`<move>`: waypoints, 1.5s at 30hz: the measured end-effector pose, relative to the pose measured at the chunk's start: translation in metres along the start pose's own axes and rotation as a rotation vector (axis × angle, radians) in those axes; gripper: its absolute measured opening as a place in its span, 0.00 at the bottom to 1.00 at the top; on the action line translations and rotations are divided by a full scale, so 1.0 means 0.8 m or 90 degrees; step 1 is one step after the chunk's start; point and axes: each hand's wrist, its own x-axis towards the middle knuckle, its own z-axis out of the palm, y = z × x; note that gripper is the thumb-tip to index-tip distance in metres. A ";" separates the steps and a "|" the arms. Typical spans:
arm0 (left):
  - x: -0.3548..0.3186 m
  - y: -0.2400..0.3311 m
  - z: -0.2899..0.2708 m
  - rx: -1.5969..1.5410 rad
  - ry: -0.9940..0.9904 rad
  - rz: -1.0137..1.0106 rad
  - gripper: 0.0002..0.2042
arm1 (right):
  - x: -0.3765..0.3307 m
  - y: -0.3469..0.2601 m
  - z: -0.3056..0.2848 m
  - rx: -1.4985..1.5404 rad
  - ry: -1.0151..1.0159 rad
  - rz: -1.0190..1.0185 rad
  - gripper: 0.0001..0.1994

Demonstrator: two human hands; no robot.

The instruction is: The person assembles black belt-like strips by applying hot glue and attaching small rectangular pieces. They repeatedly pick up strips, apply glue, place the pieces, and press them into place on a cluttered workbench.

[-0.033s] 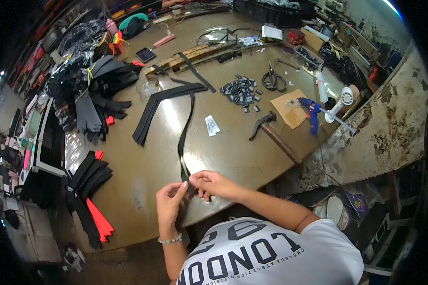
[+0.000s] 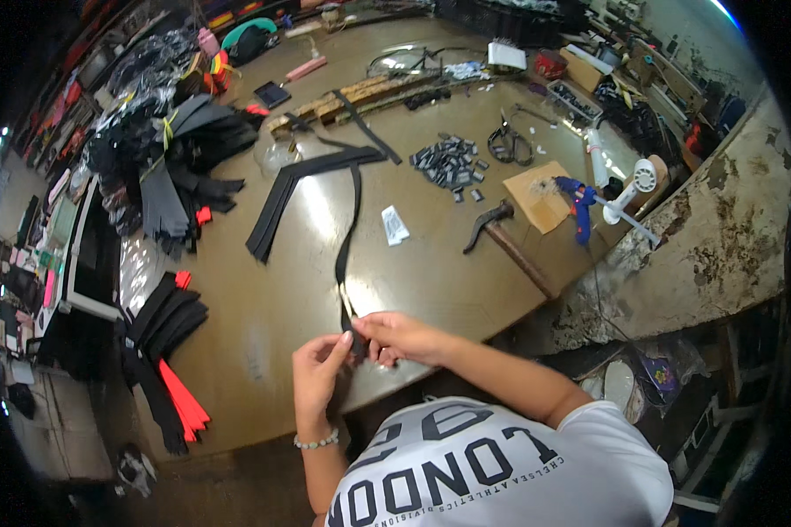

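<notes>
The person wears a white short-sleeved T-shirt (image 2: 510, 465) with large dark block lettering printed across the chest and a finer line of small print beneath it; from the head view the print reads upside down. The sleeve on the right arm ends above the elbow, leaving both forearms bare. A thin bracelet of small pale beads (image 2: 315, 441) circles the wrist of the left hand (image 2: 318, 371). The right hand (image 2: 402, 338) carries no ring, watch or glove that shows.
</notes>
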 end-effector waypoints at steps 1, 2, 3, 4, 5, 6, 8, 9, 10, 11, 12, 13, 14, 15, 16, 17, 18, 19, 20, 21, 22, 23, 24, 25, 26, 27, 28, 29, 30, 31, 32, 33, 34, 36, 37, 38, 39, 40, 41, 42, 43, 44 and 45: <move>-0.011 -0.001 0.003 0.004 -0.019 0.016 0.11 | 0.006 -0.006 -0.010 0.033 -0.146 0.006 0.16; -0.020 -0.001 0.007 0.081 -0.002 -0.014 0.12 | 0.016 -0.015 -0.019 -0.069 -0.126 0.036 0.15; -0.032 -0.004 0.012 0.134 0.012 0.015 0.11 | 0.029 -0.027 -0.027 -0.165 -0.144 0.064 0.13; -0.041 -0.004 0.013 0.231 0.016 0.088 0.10 | 0.042 -0.044 -0.036 -0.151 -0.144 0.058 0.12; -0.048 -0.006 0.015 0.328 0.020 0.182 0.09 | 0.055 -0.066 -0.047 -0.123 -0.152 0.056 0.11; -0.056 -0.010 0.016 0.362 0.024 0.182 0.08 | 0.069 -0.088 -0.057 -0.169 -0.106 0.028 0.10; -0.068 -0.020 0.020 0.459 0.083 0.241 0.07 | 0.098 -0.135 -0.073 -0.222 -0.079 -0.017 0.10; -0.073 -0.026 0.023 0.522 0.124 0.292 0.08 | 0.111 -0.158 -0.080 -0.227 -0.118 -0.037 0.11; -0.076 -0.032 0.024 0.545 0.139 0.322 0.08 | 0.128 -0.178 -0.083 -0.321 -0.094 -0.045 0.10; -0.078 -0.039 0.026 0.565 0.151 0.356 0.08 | 0.141 -0.188 -0.083 -0.391 -0.118 -0.067 0.09; -0.079 -0.045 0.027 0.569 0.159 0.336 0.09 | 0.156 -0.192 -0.082 -0.463 -0.081 -0.072 0.09; -0.079 -0.051 0.028 0.563 0.169 0.331 0.09 | 0.170 -0.192 -0.080 -0.524 -0.079 -0.103 0.09; -0.078 -0.056 0.029 0.543 0.191 0.318 0.08 | 0.181 -0.184 -0.079 -0.560 -0.068 -0.168 0.10; -0.077 -0.059 0.030 0.548 0.186 0.323 0.07 | 0.192 -0.175 -0.078 -0.684 0.022 -0.213 0.11; -0.075 -0.061 0.029 0.554 0.181 0.330 0.07 | 0.200 -0.163 -0.077 -0.766 0.086 -0.298 0.12; -0.074 -0.063 0.029 0.565 0.173 0.331 0.07 | 0.209 -0.153 -0.077 -0.859 0.166 -0.353 0.12; -0.073 -0.063 0.027 0.577 0.154 0.334 0.08 | 0.214 -0.145 -0.079 -0.763 0.191 -0.414 0.15; -0.073 -0.063 0.027 0.572 0.154 0.335 0.08 | 0.218 -0.140 -0.078 -0.771 0.219 -0.446 0.16; -0.073 -0.063 0.026 0.566 0.154 0.336 0.08 | 0.219 -0.138 -0.075 -0.795 0.259 -0.425 0.17; -0.074 -0.063 0.026 0.560 0.152 0.338 0.08 | 0.216 -0.136 -0.072 -0.822 0.319 -0.388 0.17; -0.074 -0.062 0.026 0.560 0.149 0.334 0.08 | 0.208 -0.136 -0.065 -0.812 0.353 -0.376 0.20; -0.075 -0.062 0.026 0.559 0.146 0.333 0.09 | 0.194 -0.136 -0.058 -0.717 0.356 -0.410 0.20; -0.075 -0.062 0.025 0.560 0.143 0.326 0.09 | 0.175 -0.134 -0.050 -0.627 0.378 -0.430 0.20; -0.076 -0.062 0.023 0.532 0.144 0.334 0.10 | 0.152 -0.130 -0.041 -0.534 0.410 -0.403 0.20; -0.078 -0.062 0.021 0.505 0.145 0.334 0.11 | 0.114 -0.120 -0.041 -0.552 0.425 -0.503 0.19; -0.080 -0.063 0.018 0.476 0.144 0.329 0.11 | 0.066 -0.104 -0.050 -0.579 0.422 -0.594 0.18; -0.082 -0.063 0.014 0.497 0.124 0.350 0.12 | 0.017 -0.092 -0.064 -0.553 0.492 -0.589 0.16; -0.085 -0.063 0.009 0.520 0.101 0.369 0.13 | -0.033 -0.076 -0.085 -0.655 0.670 -0.634 0.15; -0.085 -0.063 0.006 0.536 0.083 0.395 0.14 | -0.071 -0.062 -0.116 -0.516 0.791 -0.622 0.18; -0.086 -0.064 0.004 0.561 0.064 0.402 0.14 | -0.114 -0.052 -0.155 -0.631 1.035 -0.583 0.23; -0.086 -0.065 0.002 0.577 0.048 0.417 0.14 | -0.145 -0.045 -0.199 -0.549 1.200 -0.540 0.28; -0.086 -0.066 0.002 0.591 0.030 0.432 0.14 | -0.175 -0.042 -0.243 -0.575 1.291 -0.487 0.33; -0.085 -0.068 0.003 0.616 0.033 0.429 0.13 | -0.194 -0.039 -0.283 -0.578 1.290 -0.527 0.37; -0.084 -0.071 0.004 0.608 0.044 0.441 0.12 | -0.205 -0.054 -0.349 -0.502 1.051 -0.647 0.35; -0.083 -0.072 0.005 0.607 0.046 0.446 0.11 | -0.207 -0.068 -0.367 -0.447 0.931 -0.658 0.33; -0.082 -0.073 0.005 0.605 0.045 0.446 0.11 | -0.208 -0.083 -0.372 -0.518 0.921 -0.619 0.30; -0.082 -0.073 0.005 0.605 0.046 0.445 0.10 | -0.205 -0.098 -0.367 -0.534 0.906 -0.553 0.27; -0.082 -0.073 0.004 0.602 0.052 0.448 0.10 | -0.201 -0.114 -0.350 -0.499 0.914 -0.457 0.24; -0.082 -0.073 0.004 0.602 0.050 0.440 0.10 | -0.195 -0.127 -0.324 -0.534 0.873 -0.466 0.24; -0.082 -0.073 0.004 0.599 0.052 0.436 0.09 | -0.184 -0.137 -0.291 -0.522 0.857 -0.443 0.24; -0.082 -0.072 0.005 0.595 0.052 0.431 0.09 | -0.170 -0.142 -0.254 -0.483 0.853 -0.419 0.23; -0.082 -0.071 0.005 0.594 0.060 0.431 0.09 | -0.153 -0.138 -0.215 -0.467 0.713 -0.456 0.23; -0.082 -0.071 0.006 0.592 0.065 0.430 0.09 | -0.133 -0.127 -0.176 -0.427 0.533 -0.514 0.22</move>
